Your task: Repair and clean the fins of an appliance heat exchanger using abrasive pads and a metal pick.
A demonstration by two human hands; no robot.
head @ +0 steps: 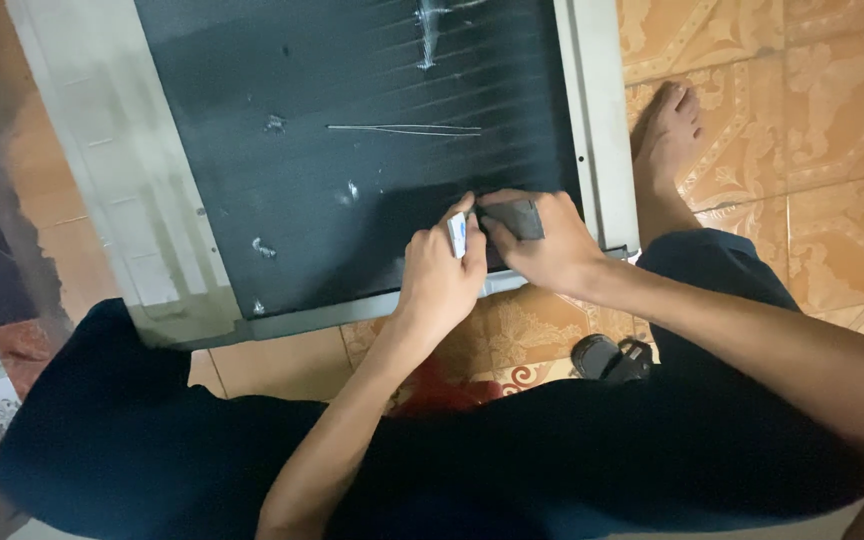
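A large dark finned panel (352,140) in a grey metal frame (592,110) lies on the tiled floor in front of me. Both hands meet at its lower right part. My left hand (437,280) pinches a small white and blue object (458,234) against the fins. My right hand (542,245) grips a small flat dark grey tool (519,218) pressed on the panel beside it. Several fins on the panel show pale bent marks.
My bare foot (664,140) rests on the patterned orange floor tiles right of the frame. A small black object (610,358) lies on the floor by my knee, a red thing (437,390) near it. My dark-trousered legs fill the foreground.
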